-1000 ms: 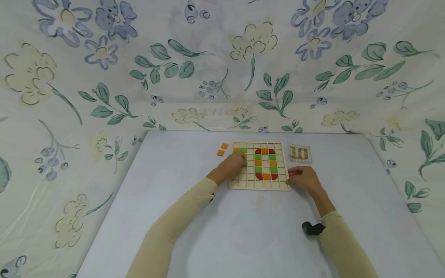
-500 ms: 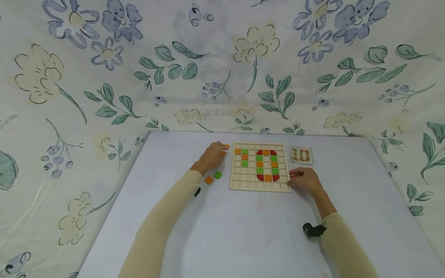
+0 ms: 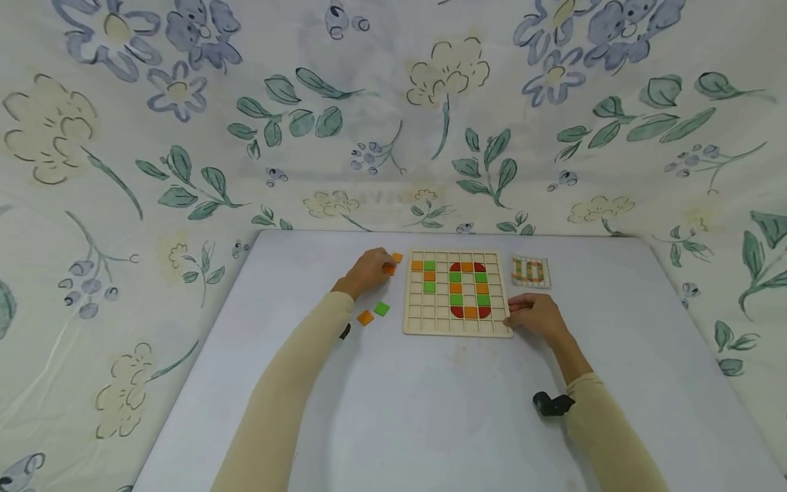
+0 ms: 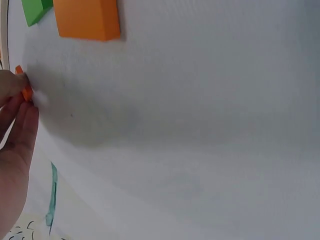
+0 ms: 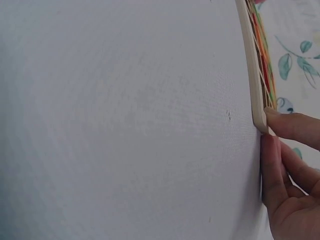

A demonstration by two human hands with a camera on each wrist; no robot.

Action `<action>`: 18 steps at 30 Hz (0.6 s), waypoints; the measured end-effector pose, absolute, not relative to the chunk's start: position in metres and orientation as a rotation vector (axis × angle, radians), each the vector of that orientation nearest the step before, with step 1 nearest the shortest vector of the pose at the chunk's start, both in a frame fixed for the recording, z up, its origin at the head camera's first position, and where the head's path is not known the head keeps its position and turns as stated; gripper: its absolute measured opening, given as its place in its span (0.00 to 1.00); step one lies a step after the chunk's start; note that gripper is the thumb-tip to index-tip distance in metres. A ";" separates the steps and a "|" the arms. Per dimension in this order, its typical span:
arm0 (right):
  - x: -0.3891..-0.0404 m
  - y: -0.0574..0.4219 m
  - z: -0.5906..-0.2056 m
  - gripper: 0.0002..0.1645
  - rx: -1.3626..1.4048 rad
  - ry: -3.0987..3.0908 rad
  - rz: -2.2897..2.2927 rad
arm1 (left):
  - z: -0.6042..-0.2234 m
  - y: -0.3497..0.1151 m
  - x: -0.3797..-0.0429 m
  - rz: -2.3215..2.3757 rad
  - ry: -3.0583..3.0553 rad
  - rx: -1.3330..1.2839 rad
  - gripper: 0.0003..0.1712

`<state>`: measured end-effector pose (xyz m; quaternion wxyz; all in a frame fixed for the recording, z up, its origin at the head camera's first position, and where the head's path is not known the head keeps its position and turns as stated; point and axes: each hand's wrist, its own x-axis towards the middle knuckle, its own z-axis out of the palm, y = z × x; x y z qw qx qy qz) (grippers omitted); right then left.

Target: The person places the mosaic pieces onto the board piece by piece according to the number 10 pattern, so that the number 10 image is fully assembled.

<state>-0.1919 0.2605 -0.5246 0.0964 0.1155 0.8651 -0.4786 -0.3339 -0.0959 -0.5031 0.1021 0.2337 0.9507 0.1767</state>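
My left hand (image 3: 369, 269) pinches a small orange square tile (image 4: 27, 93) between thumb and fingertips, left of the board. In the left wrist view the tile stands tilted on its edge. The wooden grid board (image 3: 415, 322) carries orange, green and red tiles: a ring on its right half and a short hooked column on its left. My right hand (image 3: 540, 316) grips the board's near right corner, thumb on the rim and fingers against the side, as the right wrist view shows. Loose beside the board lie an orange tile (image 3: 397, 257), a green tile (image 3: 382, 309) and another orange tile (image 3: 365, 318).
A small printed card (image 3: 531, 272) with a similar tile pattern lies right of the board. The white table (image 3: 467, 410) ends at a floral cloth (image 3: 369, 157) behind and at the sides. A dark wrist camera (image 3: 552, 404) sits by the right sleeve.
My left hand has left the board's left columns, where more of the tile column shows, and moved left to an orange tile, now pinched. The right hand keeps its hold on the corner.
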 end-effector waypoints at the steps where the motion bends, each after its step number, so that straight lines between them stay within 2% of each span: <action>1: -0.192 0.261 -0.524 0.29 0.340 2.562 -1.417 | -0.502 -0.096 -0.335 0.503 2.803 0.708 0.19; 7: -0.192 0.260 -0.524 0.29 0.356 2.562 -1.407 | -0.499 -0.095 -0.337 0.395 2.788 0.765 0.19; 18: -0.194 0.261 -0.524 0.29 0.354 2.547 -1.421 | -0.505 -0.096 -0.338 0.474 2.797 0.665 0.21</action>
